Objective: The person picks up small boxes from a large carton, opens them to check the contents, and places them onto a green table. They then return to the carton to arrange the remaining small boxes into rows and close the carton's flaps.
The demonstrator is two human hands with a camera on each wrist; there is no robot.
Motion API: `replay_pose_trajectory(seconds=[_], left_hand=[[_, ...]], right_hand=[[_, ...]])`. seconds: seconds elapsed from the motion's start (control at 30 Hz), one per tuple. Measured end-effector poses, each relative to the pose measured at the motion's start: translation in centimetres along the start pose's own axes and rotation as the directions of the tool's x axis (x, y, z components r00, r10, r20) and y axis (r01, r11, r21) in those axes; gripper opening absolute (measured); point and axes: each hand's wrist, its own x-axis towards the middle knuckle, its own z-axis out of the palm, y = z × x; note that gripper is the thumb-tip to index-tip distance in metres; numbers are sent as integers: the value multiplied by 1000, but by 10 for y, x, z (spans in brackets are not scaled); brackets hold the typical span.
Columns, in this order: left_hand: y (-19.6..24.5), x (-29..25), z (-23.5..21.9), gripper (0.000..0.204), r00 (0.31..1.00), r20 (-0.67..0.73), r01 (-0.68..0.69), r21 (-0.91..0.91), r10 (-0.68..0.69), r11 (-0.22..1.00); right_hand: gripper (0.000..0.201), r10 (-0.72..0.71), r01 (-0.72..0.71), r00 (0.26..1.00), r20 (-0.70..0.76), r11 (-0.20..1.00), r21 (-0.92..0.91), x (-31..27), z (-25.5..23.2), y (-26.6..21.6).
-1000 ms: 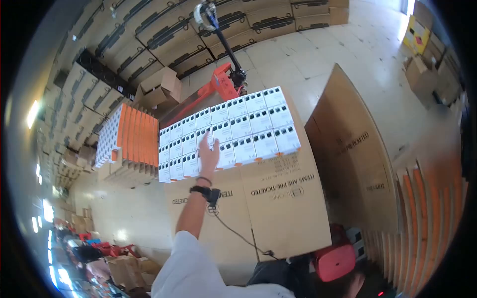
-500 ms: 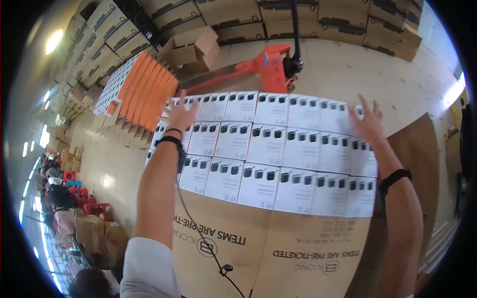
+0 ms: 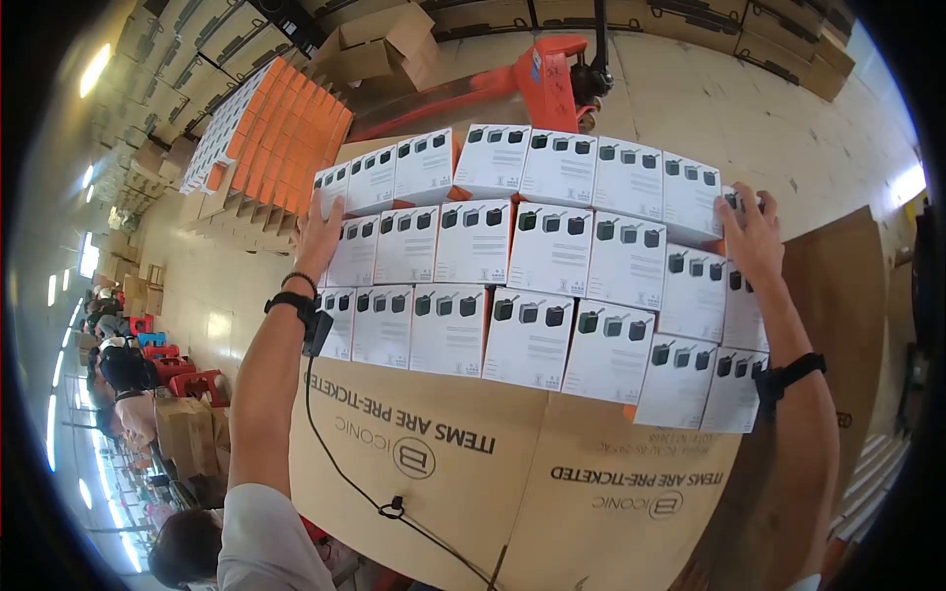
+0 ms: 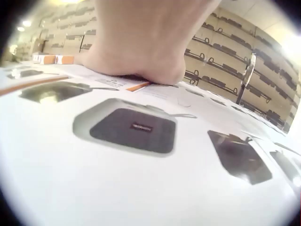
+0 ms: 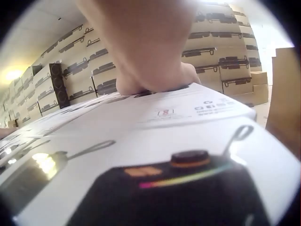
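Note:
Three rows of white boxes (image 3: 550, 239), printed with small dark and grey devices, lie on large brown cartons (image 3: 434, 424). The rows are staggered, with orange sides showing in gaps of the back row. My left hand (image 3: 317, 238) rests at the left end of the back and middle rows. At the right end, my right hand (image 3: 754, 234) lies over the outermost back box, fingers pointing away from me. Both wrist views show a palm heel low over the white box tops (image 4: 127, 188), fingers hidden beyond it. Each wrist wears a black strap, and a cable trails from the left one.
An orange-red pallet jack (image 3: 552, 84) stands behind the boxes. Left of it is a stack of orange-sided boxes (image 3: 286, 138) and an open carton (image 3: 379, 49). A tall cardboard panel (image 3: 838, 305) rises at right. Piled cartons line the back; another person (image 3: 187, 547) is lower left.
My right hand has come in from the right side to the boxes' right end, and my left hand has moved to the left end. The rows have shifted out of line, opening gaps.

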Motion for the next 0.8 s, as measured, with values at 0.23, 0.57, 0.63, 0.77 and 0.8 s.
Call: replay_pose_trajectory(seconds=[0.23, 0.57, 0.63, 0.77, 0.8], left_hand=[[27, -108, -38, 77, 979, 62, 187, 120, -195, 975], [15, -250, -42, 74, 993, 102, 39, 133, -52, 990], [10, -274, -43, 73, 995, 94, 15, 157, -31, 988], [-12, -325, -47, 72, 994, 110, -22, 224, -3, 974], [-19, -337, -49, 72, 993, 113, -45, 175, 26, 984]], right_hand=[[54, -28, 28, 1000, 8, 999, 27, -84, -29, 4], [41, -148, 154, 988, -48, 979, 132, -212, -40, -2], [41, -132, 139, 990, -58, 981, 134, -235, -45, 5], [45, -145, 149, 988, -46, 980, 132, -282, -56, 15], [46, -119, 121, 993, -22, 983, 138, -292, -60, 17]])
